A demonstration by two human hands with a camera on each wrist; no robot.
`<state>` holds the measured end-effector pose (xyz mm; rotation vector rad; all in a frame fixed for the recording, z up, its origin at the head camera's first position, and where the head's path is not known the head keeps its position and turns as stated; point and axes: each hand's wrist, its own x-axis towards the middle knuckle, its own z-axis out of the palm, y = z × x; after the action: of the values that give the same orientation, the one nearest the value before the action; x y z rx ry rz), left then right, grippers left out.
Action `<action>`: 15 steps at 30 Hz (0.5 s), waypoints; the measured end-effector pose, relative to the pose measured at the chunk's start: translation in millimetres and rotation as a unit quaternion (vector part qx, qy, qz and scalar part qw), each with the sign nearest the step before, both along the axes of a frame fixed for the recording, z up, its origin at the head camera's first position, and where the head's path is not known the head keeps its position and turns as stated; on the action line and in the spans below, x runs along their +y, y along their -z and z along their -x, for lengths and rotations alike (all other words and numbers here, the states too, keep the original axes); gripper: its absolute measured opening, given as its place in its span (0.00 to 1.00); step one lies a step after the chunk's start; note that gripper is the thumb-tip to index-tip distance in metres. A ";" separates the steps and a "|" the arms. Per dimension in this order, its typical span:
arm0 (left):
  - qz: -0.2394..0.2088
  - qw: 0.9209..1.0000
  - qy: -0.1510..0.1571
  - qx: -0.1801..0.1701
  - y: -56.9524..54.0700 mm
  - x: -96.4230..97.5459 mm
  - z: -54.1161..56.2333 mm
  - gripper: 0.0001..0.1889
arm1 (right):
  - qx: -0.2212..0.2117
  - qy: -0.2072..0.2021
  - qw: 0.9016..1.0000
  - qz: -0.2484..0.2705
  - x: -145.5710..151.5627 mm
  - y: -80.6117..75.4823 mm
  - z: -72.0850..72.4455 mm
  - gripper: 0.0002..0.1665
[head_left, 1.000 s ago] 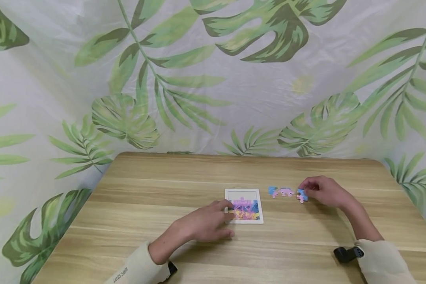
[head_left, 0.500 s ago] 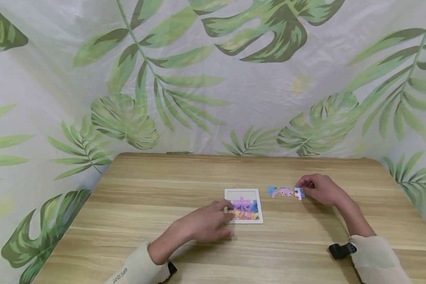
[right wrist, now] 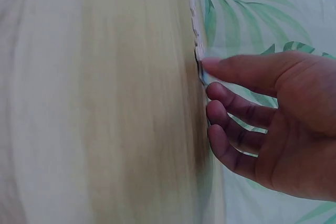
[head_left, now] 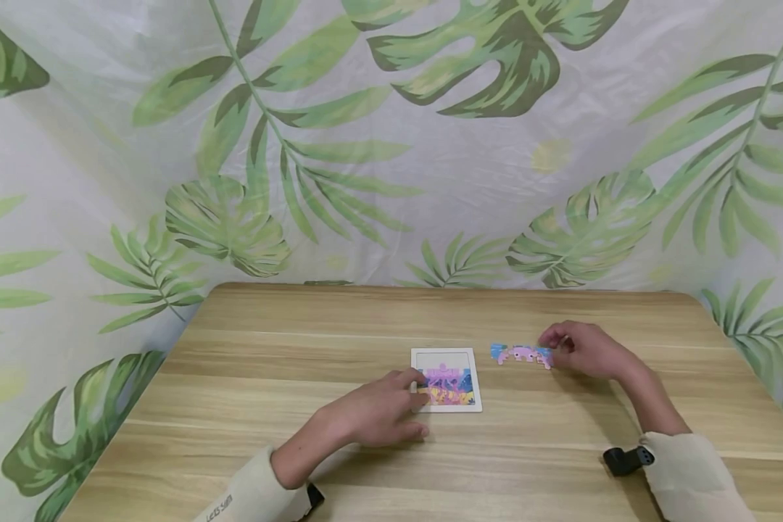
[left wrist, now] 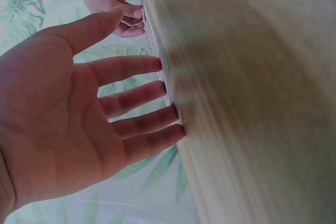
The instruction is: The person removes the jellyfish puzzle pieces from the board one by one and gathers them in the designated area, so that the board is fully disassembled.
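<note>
A white-framed jigsaw puzzle (head_left: 455, 407) lies flat on the table, its lower part filled with a pink, blue and yellow picture and its top strip white. The straight, spread fingers of my left hand (head_left: 380, 409) rest on the frame's left side; the left wrist view shows this hand (left wrist: 68, 108) from the palm side. To the right of the frame is a short row of blue and pink puzzle pieces (head_left: 524, 354). My right hand (head_left: 586, 349) pinches the row's right-end piece (head_left: 546, 357) against the middle one. In the right wrist view, the thumb (right wrist: 236, 72) is on that piece.
The wooden table (head_left: 287, 319) has rounded far corners. Behind it hangs a pale cloth (head_left: 339, 188) with green leaf prints. A black device (head_left: 626, 460) sits at the right sleeve's cuff.
My right hand has moved left with its puzzle piece, turned it a little, and brought it up against the middle piece. The left hand stays on the frame.
</note>
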<state>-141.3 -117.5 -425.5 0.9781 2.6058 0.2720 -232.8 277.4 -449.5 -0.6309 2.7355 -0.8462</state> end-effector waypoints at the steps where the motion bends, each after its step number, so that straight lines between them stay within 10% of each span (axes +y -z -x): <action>1: 0.000 1.000 0.000 0.000 0.2 0.0 -0.1 0.27 | -0.001 -0.004 1.000 0.001 0.2 0.0 -0.2 0.12; 15: -0.002 1.000 0.001 0.001 -0.6 0.1 -1.3 0.25 | 0.007 0.002 1.000 0.002 -0.3 1.5 -1.0 0.12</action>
<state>-140.0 -117.4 -424.9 0.9836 2.6071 0.2768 -231.8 277.1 -451.1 -0.6341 2.7493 -0.8504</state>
